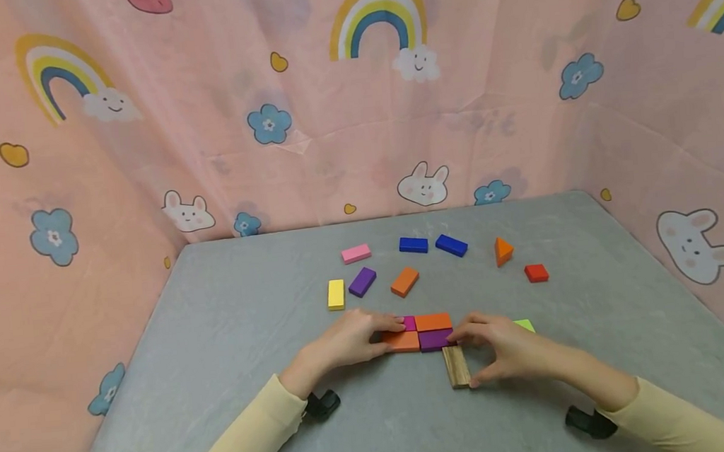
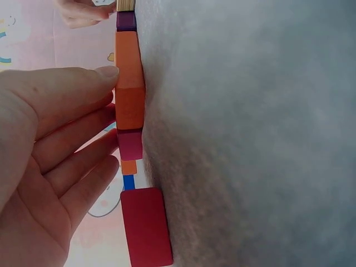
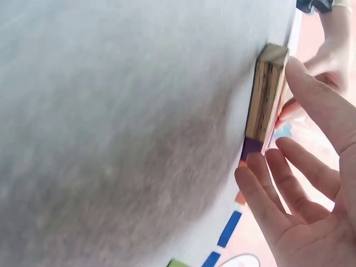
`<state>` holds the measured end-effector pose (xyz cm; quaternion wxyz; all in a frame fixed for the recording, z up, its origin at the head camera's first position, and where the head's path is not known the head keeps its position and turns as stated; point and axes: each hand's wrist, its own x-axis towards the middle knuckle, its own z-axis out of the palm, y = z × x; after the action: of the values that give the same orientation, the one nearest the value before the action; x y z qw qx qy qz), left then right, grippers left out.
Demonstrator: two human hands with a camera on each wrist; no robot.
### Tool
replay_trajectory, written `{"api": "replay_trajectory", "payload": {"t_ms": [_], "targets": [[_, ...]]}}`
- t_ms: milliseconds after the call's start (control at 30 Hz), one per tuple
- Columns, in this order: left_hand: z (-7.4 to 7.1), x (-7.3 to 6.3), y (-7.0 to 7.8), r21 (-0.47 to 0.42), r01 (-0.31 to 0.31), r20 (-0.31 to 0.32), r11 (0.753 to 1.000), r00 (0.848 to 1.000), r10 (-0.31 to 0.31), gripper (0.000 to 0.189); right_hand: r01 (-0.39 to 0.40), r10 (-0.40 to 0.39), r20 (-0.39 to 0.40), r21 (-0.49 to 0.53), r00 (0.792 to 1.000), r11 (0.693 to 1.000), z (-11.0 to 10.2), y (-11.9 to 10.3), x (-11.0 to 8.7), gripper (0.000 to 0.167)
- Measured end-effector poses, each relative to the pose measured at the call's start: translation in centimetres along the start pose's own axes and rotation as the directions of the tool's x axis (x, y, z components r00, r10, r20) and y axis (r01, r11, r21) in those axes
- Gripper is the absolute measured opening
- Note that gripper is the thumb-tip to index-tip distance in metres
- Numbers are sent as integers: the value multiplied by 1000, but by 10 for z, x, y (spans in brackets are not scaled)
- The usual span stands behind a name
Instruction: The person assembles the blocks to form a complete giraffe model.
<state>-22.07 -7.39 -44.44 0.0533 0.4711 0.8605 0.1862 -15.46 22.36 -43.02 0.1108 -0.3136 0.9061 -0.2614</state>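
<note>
At the table's middle, two orange blocks (image 1: 433,322), a purple block (image 1: 435,340) and a magenta block (image 1: 410,323) lie together in two rows. My left hand (image 1: 358,336) touches their left end, its thumb against the nearer orange block (image 2: 129,83) and its other fingers stretched beyond. A striped wooden block (image 1: 457,367) meets the purple block's front edge and points toward me. My right hand (image 1: 505,346) spans this corner: the thumb touches the wooden block's near end, and the fingertips are by the purple block. In the right wrist view those fingers (image 3: 289,183) are loosely extended.
Farther back lie a yellow block (image 1: 336,295), a purple block (image 1: 363,282), a pink block (image 1: 356,254), two blue blocks (image 1: 413,245), an orange block (image 1: 405,282), an orange triangular block (image 1: 503,251) and a red block (image 1: 536,273). A green block (image 1: 524,325) is partly behind my right hand.
</note>
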Motion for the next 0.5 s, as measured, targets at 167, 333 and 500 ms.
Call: {"api": "replay_trajectory", "payload": {"t_ms": [167, 333, 500], "targets": [[-2, -1, 0, -2, -6, -2, 1000, 1000, 6, 39, 12, -12, -16, -3, 1000, 1000, -1, 3, -3, 54], [-3, -1, 1, 6, -3, 3, 1000, 1000, 3, 38, 19, -19, -19, -5, 1000, 1000, 2, 5, -2, 52], [-2, 0, 1, 16, 2, 10, 1000, 1000, -2, 38, 24, -23, -27, 7, 999, 1000, 4, 6, -1, 52]]}}
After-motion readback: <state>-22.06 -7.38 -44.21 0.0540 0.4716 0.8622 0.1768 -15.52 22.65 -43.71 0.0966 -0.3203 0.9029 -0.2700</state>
